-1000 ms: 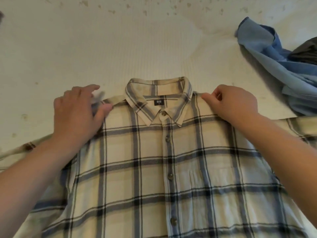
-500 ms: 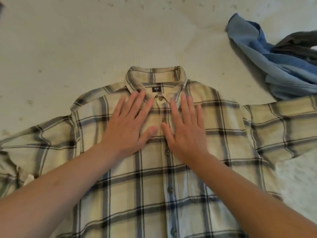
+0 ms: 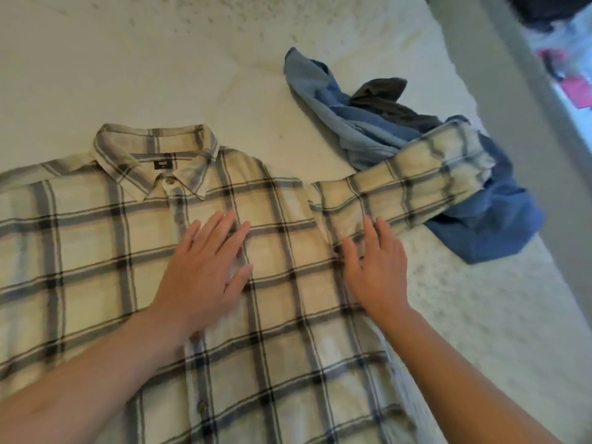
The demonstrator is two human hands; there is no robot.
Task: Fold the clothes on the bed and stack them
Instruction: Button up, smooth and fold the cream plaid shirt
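Observation:
A cream plaid shirt (image 3: pixel 96 251) lies buttoned and face up on the bed, collar pointing away from me. My left hand (image 3: pixel 205 270) rests flat on its chest, fingers spread. My right hand (image 3: pixel 374 270) lies flat at the shirt's right armpit, fingertips on the base of the sleeve. That right sleeve (image 3: pixel 413 190) stretches out to the right, its end draped over a crumpled blue garment (image 3: pixel 480 219). Neither hand grips any cloth.
The white bedspread (image 3: pixel 160 75) reaches far behind the shirt. A dark grey garment (image 3: pixel 384 97) lies tangled with the blue one at the right. The bed's right edge (image 3: pixel 525 283) borders a grey floor strip.
Both hands slid rightward across the shirt, from the placket under the collar to the right chest and armpit. The view swung right, so the shirt now sits further left.

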